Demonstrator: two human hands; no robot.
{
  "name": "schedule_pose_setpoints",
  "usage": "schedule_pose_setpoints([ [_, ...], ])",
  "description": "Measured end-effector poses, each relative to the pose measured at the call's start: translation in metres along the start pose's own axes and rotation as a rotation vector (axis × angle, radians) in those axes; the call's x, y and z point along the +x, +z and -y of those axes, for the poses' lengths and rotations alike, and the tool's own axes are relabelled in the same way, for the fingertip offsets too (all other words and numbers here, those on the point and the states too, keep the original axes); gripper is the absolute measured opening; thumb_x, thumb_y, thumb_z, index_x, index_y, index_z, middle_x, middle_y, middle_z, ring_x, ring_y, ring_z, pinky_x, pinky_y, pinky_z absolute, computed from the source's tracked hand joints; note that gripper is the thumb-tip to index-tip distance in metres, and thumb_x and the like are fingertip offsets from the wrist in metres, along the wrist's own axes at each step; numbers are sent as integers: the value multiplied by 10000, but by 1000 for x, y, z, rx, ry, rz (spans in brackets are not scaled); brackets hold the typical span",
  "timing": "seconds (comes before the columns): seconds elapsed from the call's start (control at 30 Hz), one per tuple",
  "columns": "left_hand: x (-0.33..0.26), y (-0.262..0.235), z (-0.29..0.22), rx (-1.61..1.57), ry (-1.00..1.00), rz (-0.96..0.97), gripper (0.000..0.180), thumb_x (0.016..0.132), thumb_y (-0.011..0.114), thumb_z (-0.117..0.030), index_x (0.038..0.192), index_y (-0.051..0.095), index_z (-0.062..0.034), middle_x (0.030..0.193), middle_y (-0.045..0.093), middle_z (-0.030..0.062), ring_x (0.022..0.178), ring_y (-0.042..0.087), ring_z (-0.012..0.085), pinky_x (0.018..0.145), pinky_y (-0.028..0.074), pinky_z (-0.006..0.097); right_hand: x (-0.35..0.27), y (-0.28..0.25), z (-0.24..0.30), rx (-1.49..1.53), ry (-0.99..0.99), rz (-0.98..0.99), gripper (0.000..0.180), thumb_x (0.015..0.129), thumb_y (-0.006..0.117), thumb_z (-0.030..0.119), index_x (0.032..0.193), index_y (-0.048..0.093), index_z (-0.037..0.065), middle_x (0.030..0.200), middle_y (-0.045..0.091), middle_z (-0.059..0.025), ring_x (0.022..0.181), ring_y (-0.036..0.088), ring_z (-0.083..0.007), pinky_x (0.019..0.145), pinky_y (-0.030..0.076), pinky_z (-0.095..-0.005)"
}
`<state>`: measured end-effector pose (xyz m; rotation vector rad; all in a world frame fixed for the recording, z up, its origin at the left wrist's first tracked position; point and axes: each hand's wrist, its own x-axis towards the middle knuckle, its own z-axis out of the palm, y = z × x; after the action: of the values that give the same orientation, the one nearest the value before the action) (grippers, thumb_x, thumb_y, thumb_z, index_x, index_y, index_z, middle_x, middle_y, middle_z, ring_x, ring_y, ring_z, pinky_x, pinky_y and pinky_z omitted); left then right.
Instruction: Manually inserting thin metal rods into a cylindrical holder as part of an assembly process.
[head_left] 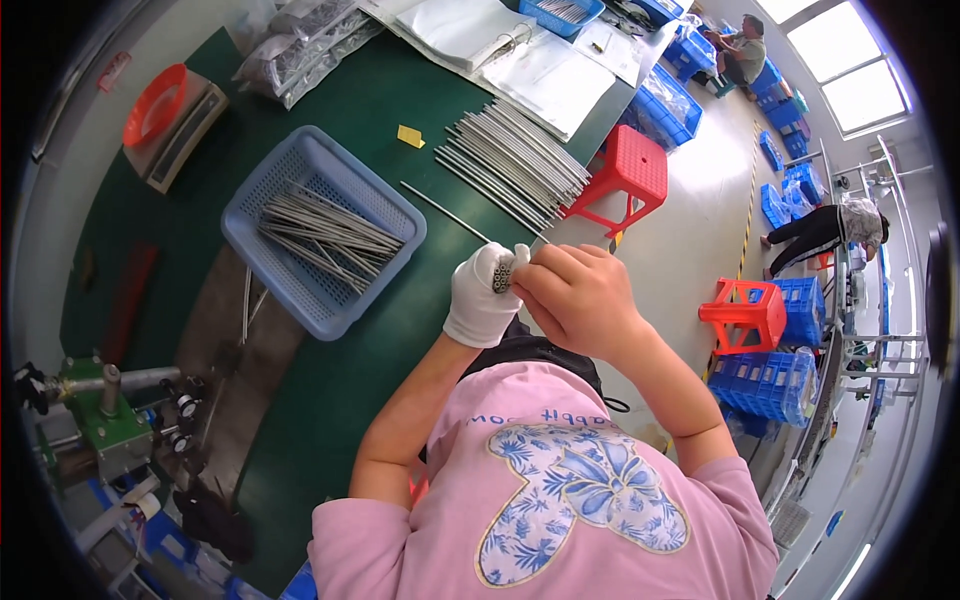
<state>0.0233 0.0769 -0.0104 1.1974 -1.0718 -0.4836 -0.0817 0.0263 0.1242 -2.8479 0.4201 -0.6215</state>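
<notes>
My left hand (480,300), in a white glove, is closed round a small bundle of thin metal tubes (503,277), whose open ends show beside the thumb. Close against it, my bare right hand (580,295) has its fingers bent together at the glove's fingertips. What lies between those fingers is hidden. A single metal tube (445,212) reaches up and left from the glove; I cannot tell whether it is held or rests on the table. Just beyond my hands, many loose tubes (510,165) lie side by side on the green table (350,100).
A blue-grey basket (240,225) of tubes stands left. An orange dish (155,105) sits on a scale at far left. An open binder (545,80) and yellow scrap (410,136) lie on the table. Red stools (640,165) stand right; two people are farther off. Green machinery (105,405) is lower left.
</notes>
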Motion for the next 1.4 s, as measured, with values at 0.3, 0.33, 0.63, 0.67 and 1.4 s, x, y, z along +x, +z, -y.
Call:
schedule_pose_setpoints([
  [0.3,0,6,-3,-27,9,-19,216,709,696,-65,754,484,-58,633,516,93,523,512,281,492,427,332,-4,0,0,-6,73,72,126,710,631,123,823,575,122,727,503,-26,635,555,-208,538,434,-335],
  [0.33,-1,5,-2,-27,10,-20,216,709,696,-65,754,484,-58,633,516,93,523,512,281,492,427,332,-5,1,-1,-2,72,68,120,722,633,130,829,579,123,727,507,-26,628,553,-211,538,433,-334],
  [0.63,3,4,-9,9,25,-23,227,693,714,-71,725,489,-64,635,524,93,533,520,289,492,432,338,-4,-5,-9,61,2,-87,113,734,673,122,822,604,104,700,534,-26,551,531,-198,510,418,-313],
  [0.67,4,5,-9,46,9,-39,220,695,710,-68,716,491,-64,633,524,95,532,522,289,492,432,340,-3,-6,-9,87,-7,-142,130,716,692,77,817,609,84,701,553,-35,542,534,-196,499,417,-309],
  [1.4,4,4,-10,73,-6,-38,189,686,691,-66,729,508,-68,635,532,98,536,528,293,501,445,344,1,-2,-9,-5,-19,-115,116,710,684,67,795,605,76,688,545,-30,536,530,-194,488,411,-304],
])
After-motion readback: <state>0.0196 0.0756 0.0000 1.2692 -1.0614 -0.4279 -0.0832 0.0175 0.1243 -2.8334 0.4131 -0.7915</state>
